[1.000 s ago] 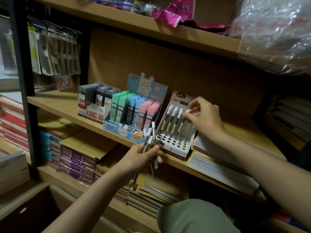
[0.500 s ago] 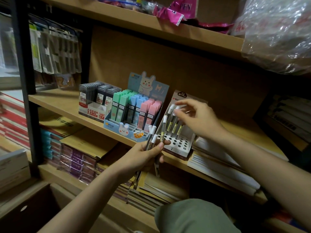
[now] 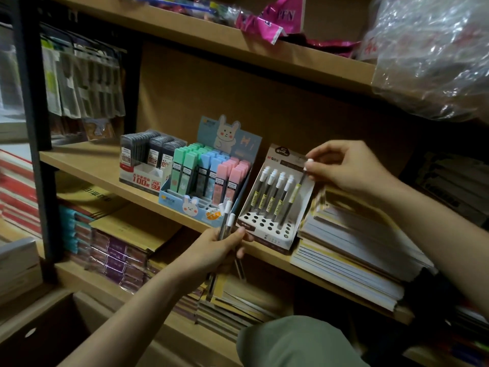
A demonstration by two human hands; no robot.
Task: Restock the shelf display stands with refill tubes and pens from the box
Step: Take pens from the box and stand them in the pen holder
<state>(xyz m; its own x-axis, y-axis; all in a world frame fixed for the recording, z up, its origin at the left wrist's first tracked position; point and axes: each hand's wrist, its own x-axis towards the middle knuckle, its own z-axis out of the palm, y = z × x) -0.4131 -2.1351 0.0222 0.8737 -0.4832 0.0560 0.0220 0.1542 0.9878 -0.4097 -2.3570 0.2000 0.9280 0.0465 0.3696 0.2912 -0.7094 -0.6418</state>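
A white display stand (image 3: 267,229) with rows of round holes sits on the middle shelf. Several white-capped pens (image 3: 270,193) stand in its back row. My right hand (image 3: 346,168) pinches the cap end of one more pen (image 3: 295,193), whose tip reaches down to a hole at the stand's right side. In front of the shelf edge, my left hand (image 3: 211,252) grips a small bunch of the same pens (image 3: 226,221). Left of the stand are a blue rabbit stand (image 3: 230,136) of pastel refill tubes (image 3: 209,173) and a white stand of dark refill tubes (image 3: 150,152).
Stacks of notebooks (image 3: 349,250) lie right of the pen stand. More notebook packs (image 3: 119,250) fill the shelf below. A cardboard box (image 3: 42,332) is at the lower left. A crinkled plastic bag (image 3: 436,54) hangs over the upper shelf at the right. My knee (image 3: 296,343) is low in front.
My right hand took one pen from the bunch in my left hand and carried it up and right to the stand's right side. My left hand stayed before the shelf edge.
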